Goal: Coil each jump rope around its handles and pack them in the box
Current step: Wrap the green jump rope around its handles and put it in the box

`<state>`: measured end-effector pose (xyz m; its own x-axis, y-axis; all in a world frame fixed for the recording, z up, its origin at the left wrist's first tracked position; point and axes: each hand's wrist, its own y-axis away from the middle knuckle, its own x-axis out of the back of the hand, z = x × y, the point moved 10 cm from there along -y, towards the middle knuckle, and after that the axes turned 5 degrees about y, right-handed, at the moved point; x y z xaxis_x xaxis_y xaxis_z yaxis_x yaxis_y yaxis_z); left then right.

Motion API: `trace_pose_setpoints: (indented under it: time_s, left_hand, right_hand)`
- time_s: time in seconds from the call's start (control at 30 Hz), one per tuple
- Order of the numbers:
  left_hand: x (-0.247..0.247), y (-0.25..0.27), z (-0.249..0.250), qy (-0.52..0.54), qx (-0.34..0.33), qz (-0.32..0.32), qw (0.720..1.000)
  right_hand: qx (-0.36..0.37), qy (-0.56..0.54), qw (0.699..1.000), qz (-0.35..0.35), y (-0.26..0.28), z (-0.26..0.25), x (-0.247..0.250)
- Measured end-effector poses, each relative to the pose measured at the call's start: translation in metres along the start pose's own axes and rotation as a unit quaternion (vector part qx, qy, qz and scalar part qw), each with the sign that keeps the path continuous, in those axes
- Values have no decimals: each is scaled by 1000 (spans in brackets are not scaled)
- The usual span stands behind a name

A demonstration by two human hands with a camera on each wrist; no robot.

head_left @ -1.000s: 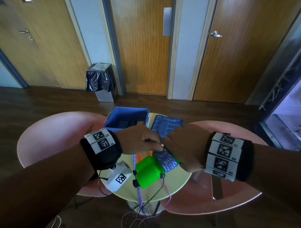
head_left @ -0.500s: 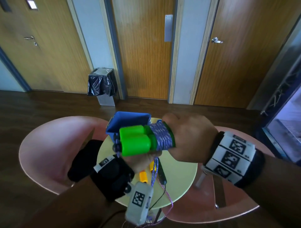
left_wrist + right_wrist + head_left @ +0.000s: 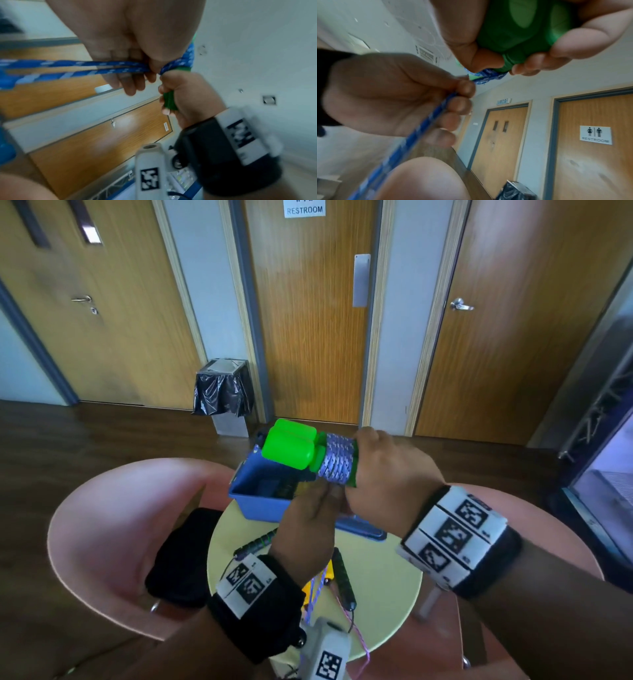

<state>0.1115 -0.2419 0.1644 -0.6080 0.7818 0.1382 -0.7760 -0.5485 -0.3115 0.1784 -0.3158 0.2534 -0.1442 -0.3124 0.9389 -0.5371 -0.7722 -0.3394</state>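
My right hand [image 3: 376,470] grips the two green handles [image 3: 291,445] of a jump rope, held level above the blue box [image 3: 255,503]. Blue-and-white rope [image 3: 337,462] is coiled in several turns round the handles next to my fingers. Just below, my left hand [image 3: 317,505] pinches the loose rope [image 3: 85,67] and holds it taut under the coil. In the right wrist view the rope [image 3: 419,129] runs through my left hand's [image 3: 412,97] curled fingers. The green handles [image 3: 518,31] fill my right palm there.
A round yellow table [image 3: 383,587] carries the box, its blue lid [image 3: 359,527], a black-handled rope [image 3: 344,578] and a yellow handle [image 3: 317,585]. Pink chairs [image 3: 113,529] flank the table, a black pouch [image 3: 181,559] on the left one. A bin [image 3: 222,392] stands by the doors.
My right hand lifted the green handles from low over the table to above the box. My left hand swung from above the handles to beneath them, carrying the rope round.
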Motion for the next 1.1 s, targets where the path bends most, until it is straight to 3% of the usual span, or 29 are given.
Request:
trace_pose_setpoints:
  time_s: [0.2,0.27,0.43,0.53,0.67,0.73,0.93,1.1]
  left_hand:
    - [-28,21,-8,51,108,-100,988]
    - [-31,23,-11,4,121,-125,985]
    - [-31,9,9,-178,29,-175,968]
    - [-23,-3,16,-274,-43,-215,936]
    - [-17,-20,23,-386,-95,-280,874]
    - [-13,-26,23,-405,-98,-290,861]
    - [-20,-26,37,-272,-100,-330,899]
    - [-28,-28,49,-208,-93,-348,909]
  right_hand:
    - [-37,127,991,-26,-20,31,-23]
    - [-54,161,984,-54,-24,41,-35]
    - [-53,186,972,-137,-16,42,-73]
    - [-20,180,967,-181,-8,34,-91]
    - [121,193,947,-228,11,6,-100]
    - [170,196,931,-254,23,-3,-96]
    - [222,153,937,-222,33,-7,-48]
    - [234,127,945,-188,40,-6,-26]
